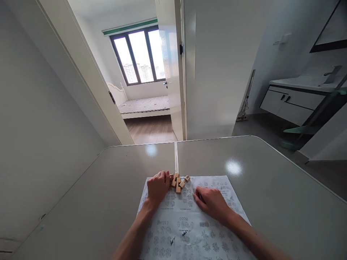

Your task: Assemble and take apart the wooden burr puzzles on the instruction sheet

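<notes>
Several small notched wooden puzzle pieces (pixel 178 185) lie bunched near the top of a printed paper sheet (pixel 187 213). Just left of them is my left hand (pixel 159 186), its fingers curled down against the edge of the bunch. Those fingertips are hidden, so whether a piece is in them cannot be made out. My right hand (pixel 210 200) rests on the sheet to the right, a short way from the pieces. Its fingers are loosely curled in with the thumb close to them, and nothing shows in the grasp. Line drawings of shapes cover the sheet.
The paper lies on a glossy grey table (pixel 108 202) with a pale seam down its middle. Beyond the far edge, an open door (pixel 172 72) shows a bed (pixel 146 104) under a window. A washbasin cabinet (pixel 292 99) stands at the right.
</notes>
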### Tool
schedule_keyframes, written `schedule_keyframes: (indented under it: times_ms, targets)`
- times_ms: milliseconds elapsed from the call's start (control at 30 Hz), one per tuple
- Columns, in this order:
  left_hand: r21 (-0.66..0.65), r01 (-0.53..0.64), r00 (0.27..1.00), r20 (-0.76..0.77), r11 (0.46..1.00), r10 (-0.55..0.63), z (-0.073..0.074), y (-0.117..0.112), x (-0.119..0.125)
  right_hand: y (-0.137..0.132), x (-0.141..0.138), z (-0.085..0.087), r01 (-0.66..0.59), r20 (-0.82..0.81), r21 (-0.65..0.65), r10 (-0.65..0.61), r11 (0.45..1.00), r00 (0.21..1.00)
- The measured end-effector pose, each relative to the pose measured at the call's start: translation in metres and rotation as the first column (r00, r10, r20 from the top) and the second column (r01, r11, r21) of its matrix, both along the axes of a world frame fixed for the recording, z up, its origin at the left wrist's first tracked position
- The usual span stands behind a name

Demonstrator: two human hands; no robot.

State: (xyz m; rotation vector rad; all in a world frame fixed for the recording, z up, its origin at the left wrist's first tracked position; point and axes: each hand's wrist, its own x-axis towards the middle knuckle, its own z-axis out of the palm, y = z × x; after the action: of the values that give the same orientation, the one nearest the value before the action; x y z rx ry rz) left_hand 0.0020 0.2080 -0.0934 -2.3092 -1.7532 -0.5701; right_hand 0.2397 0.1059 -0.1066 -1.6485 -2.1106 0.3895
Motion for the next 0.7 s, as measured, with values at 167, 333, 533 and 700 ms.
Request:
schedule_keyframes:
  times_ms: [167,333,533,700]
  targets:
    - [0.008,-0.006,1.0,-0.001,1.0,0.006,0.0016,-0.0011,0.001,-0.0007,-0.0004,0.001,-0.006,-0.002,0.006,0.006,1.0,1.0]
    - [0.016,-0.002,1.0,0.0,1.0,0.002,0.0036,-0.0019,0.0023,0.0,-0.001,0.002,-0.003,-0.007,0.009,0.003,1.0,1.0]
    - [0.012,0.0,1.0,0.006,1.0,0.0,0.0054,-0.0028,0.0028,-0.0012,-0.0015,0.002,-0.012,-0.018,0.018,0.012,1.0,1.0]
    - [-0.005,-0.025,0.999,0.025,1.0,0.026,0.0051,-0.0026,0.0025,-0.0014,-0.0013,0.0029,-0.003,-0.024,0.003,0.003,1.0,1.0]
